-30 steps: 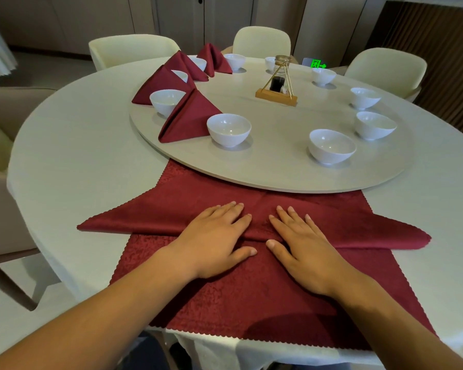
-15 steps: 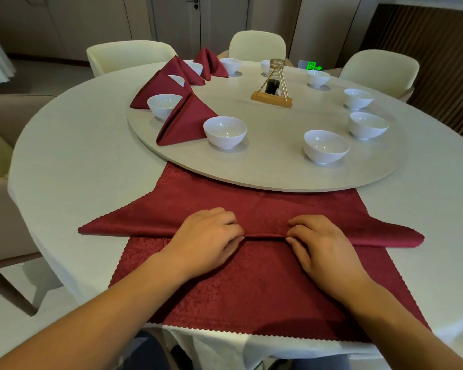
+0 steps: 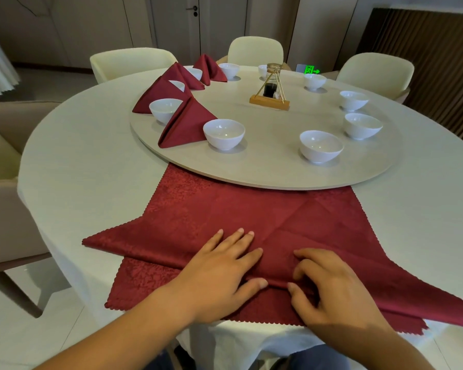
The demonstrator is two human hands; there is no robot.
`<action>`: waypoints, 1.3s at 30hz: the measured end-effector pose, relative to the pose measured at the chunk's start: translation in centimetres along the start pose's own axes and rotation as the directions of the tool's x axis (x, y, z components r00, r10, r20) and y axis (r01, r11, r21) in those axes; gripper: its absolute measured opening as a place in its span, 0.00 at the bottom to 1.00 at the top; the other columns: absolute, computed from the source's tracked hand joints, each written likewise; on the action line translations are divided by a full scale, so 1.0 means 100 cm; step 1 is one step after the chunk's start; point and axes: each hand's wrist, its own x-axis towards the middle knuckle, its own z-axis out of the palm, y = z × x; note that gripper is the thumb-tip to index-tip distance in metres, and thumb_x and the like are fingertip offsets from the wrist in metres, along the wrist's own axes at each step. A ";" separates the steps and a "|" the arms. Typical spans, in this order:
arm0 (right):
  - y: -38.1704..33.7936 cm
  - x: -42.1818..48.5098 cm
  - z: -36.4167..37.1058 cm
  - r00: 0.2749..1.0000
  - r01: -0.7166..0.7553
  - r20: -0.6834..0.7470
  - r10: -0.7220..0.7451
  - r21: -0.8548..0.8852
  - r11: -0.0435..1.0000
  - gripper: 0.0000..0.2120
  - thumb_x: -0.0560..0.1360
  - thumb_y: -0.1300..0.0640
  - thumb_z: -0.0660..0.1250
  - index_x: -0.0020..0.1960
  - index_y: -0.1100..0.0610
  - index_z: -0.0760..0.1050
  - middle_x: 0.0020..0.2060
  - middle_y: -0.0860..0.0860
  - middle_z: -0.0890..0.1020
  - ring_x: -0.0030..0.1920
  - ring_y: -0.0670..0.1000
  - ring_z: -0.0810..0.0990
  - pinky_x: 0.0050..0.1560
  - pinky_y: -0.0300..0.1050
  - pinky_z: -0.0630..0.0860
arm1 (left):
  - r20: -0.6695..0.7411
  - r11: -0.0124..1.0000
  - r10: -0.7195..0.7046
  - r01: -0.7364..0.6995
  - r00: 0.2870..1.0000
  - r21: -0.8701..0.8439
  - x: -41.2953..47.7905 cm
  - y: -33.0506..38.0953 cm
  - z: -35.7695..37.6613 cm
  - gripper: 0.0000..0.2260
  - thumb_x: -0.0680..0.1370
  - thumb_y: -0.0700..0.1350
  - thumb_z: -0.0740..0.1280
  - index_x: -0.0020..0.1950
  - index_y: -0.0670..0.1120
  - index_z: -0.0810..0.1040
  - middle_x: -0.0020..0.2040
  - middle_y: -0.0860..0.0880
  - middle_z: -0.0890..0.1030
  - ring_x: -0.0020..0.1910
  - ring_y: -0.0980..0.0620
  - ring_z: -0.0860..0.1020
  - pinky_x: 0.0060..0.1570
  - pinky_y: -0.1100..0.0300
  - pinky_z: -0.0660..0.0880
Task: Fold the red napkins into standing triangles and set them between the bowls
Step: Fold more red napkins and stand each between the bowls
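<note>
A red napkin (image 3: 251,222) folded into a long triangle lies on a flat red napkin (image 3: 145,279) at the table's near edge. My left hand (image 3: 225,271) presses flat on its middle with straight fingers. Right beside it, my right hand (image 3: 329,289) pinches the fold with curled fingers and thumb. The napkin's right wing slants toward the near right edge. Several standing red triangles (image 3: 187,124) sit between white bowls (image 3: 223,133) on the left of the turntable (image 3: 278,180).
More white bowls (image 3: 321,145) ring the right side of the turntable with gaps between them. A wooden stand with a dark bottle (image 3: 270,98) sits near its centre. Cream chairs (image 3: 131,62) surround the round table (image 3: 86,161).
Both hands curled onto the fold, then my left hand flattened again. My right hand has drawn the napkin's right wing down toward the near edge.
</note>
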 end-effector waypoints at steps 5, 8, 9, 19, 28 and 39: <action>-0.011 0.009 0.006 0.984 -0.096 0.141 0.109 -0.094 0.991 0.32 0.76 0.32 0.47 0.74 0.43 0.69 0.79 0.46 0.61 0.79 0.48 0.55 0.76 0.45 0.54 | 0.066 0.999 -0.014 0.012 0.998 0.032 0.004 -0.003 0.003 0.31 0.82 0.65 0.37 0.84 0.56 0.49 0.84 0.52 0.42 0.81 0.55 0.36 0.80 0.49 0.37; -0.016 0.012 0.013 0.933 -0.105 0.318 0.169 -0.210 0.972 0.40 0.71 0.31 0.31 0.81 0.40 0.47 0.81 0.44 0.42 0.79 0.46 0.34 0.77 0.44 0.34 | 0.067 1.000 -0.008 0.006 0.998 0.030 0.006 -0.005 0.001 0.31 0.81 0.63 0.36 0.84 0.56 0.49 0.84 0.53 0.41 0.81 0.57 0.35 0.80 0.50 0.37; -0.018 0.013 0.015 0.927 -0.100 0.331 0.175 -0.230 0.968 0.40 0.71 0.31 0.29 0.81 0.41 0.45 0.81 0.45 0.40 0.79 0.46 0.33 0.77 0.45 0.33 | 0.067 1.000 -0.007 0.006 0.998 0.025 0.007 -0.006 0.001 0.29 0.83 0.62 0.39 0.84 0.56 0.49 0.84 0.54 0.41 0.81 0.57 0.35 0.80 0.51 0.36; -0.014 0.015 0.021 0.928 -0.084 0.329 0.175 -0.272 0.959 0.39 0.72 0.33 0.30 0.81 0.42 0.44 0.81 0.45 0.41 0.79 0.46 0.34 0.79 0.48 0.33 | 0.020 0.999 0.037 -0.038 0.999 0.015 0.013 -0.018 0.006 0.26 0.86 0.59 0.48 0.84 0.58 0.47 0.83 0.54 0.39 0.80 0.58 0.33 0.79 0.54 0.35; -0.011 0.019 0.019 0.923 -0.085 0.346 0.169 -0.245 0.966 0.40 0.72 0.31 0.30 0.81 0.41 0.44 0.81 0.45 0.39 0.79 0.46 0.33 0.79 0.48 0.33 | 0.022 1.000 -0.005 0.005 1.000 0.018 0.013 -0.039 0.000 0.28 0.85 0.61 0.49 0.84 0.58 0.46 0.83 0.53 0.39 0.80 0.57 0.33 0.78 0.56 0.33; -0.009 0.013 0.020 0.967 -0.075 0.228 0.110 -0.157 0.985 0.36 0.77 0.34 0.39 0.81 0.46 0.55 0.81 0.47 0.50 0.81 0.47 0.40 0.80 0.50 0.39 | 0.009 0.990 0.129 -0.128 0.992 -0.051 0.028 -0.008 0.008 0.27 0.85 0.56 0.48 0.84 0.55 0.47 0.83 0.54 0.41 0.80 0.61 0.34 0.77 0.60 0.31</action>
